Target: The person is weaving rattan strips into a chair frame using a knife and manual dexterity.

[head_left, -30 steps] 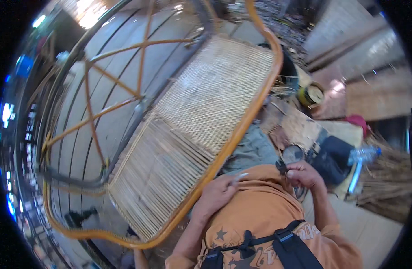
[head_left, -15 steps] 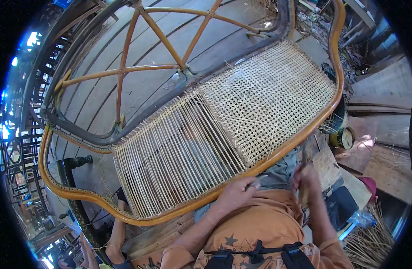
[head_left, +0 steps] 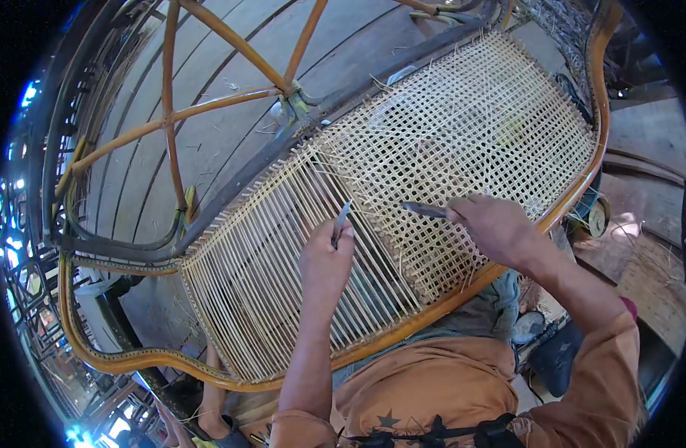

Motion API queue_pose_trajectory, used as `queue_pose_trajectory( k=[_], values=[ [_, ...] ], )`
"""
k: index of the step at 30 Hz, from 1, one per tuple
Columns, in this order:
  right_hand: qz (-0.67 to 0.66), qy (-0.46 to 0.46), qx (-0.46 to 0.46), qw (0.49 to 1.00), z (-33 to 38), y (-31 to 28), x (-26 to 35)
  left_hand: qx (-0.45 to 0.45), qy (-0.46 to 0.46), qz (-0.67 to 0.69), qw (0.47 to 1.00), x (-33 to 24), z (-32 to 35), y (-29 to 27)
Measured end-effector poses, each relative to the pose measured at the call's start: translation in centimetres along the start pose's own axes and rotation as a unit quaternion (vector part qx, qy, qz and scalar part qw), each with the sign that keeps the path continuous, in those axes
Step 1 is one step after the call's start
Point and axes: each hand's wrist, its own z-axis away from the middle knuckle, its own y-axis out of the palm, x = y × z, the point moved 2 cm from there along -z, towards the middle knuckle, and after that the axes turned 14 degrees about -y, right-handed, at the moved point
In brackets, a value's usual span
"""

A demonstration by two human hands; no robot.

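Observation:
A rattan frame holds a cane panel in front of me. Its right part is a woven mesh, and its left part has only parallel cane strands. Over the strands, close to the border with the mesh, my left hand is closed around a small pointed metal blade, tip upward. My right hand is above the mesh, closed on a dark flat metal tool that points left. Its handle is hidden in my fist.
Curved rattan braces rise beyond the panel over a plank floor. At the lower left, another person's arm reaches under the frame. A tin can and wooden boards lie to the right.
Both hands have moved from near my lap up over the cane panel, each with its tool now showing. The view has shifted, so the panel appears nearer.

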Motion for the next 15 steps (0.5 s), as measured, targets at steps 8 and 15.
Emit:
queue_pose_trajectory(
  k=[8,15],
  values=[
    [0.181,-0.104,-0.081,0.974,-4.2,1.0,-1.2,0.069,-0.062,-0.006,0.996,0.7,-1.5,2.3],
    [0.206,-0.132,-0.063,0.968,-5.4,2.3,-0.4,0.084,0.014,-0.030,0.996,0.2,-0.7,2.7]
  ],
)
